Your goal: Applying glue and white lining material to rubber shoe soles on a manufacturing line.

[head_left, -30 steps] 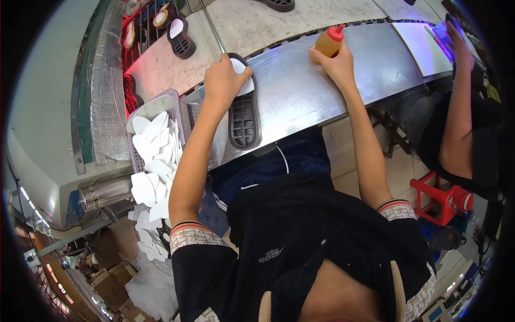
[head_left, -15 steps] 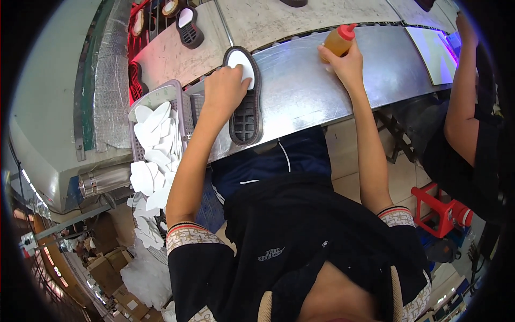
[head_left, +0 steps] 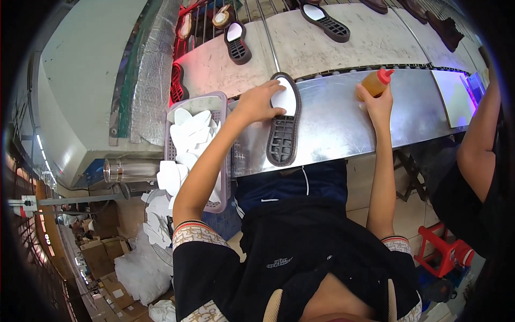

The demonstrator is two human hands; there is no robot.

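A dark shoe sole (head_left: 282,140) with a grid-patterned cavity lies lengthwise on the metal table in front of me. A white insert (head_left: 285,99) covers its far half. My left hand (head_left: 256,103) reaches over the sole's left edge, thumb and fingers spread apart, fingertips on or just over the insert. Farther right, my right hand (head_left: 380,104) is wrapped round a squeeze bottle (head_left: 371,86) of amber liquid with a red nozzle cap. The bottle is tilted, its nozzle pointing up and right, away from the sole.
A lilac basket (head_left: 224,182) of white inserts (head_left: 188,131) stands at the table's left end. Beyond the table, a slatted conveyor (head_left: 343,53) carries soles, one (head_left: 237,45) at left and another (head_left: 327,24) farther back. A co-worker's arm (head_left: 477,134) is at right, near a red stool (head_left: 442,249).
My view has shifted, so the scene sits farther right and lower. My left fingers have spread from their press on the insert. Another sole with a white insert has come into view on the conveyor.
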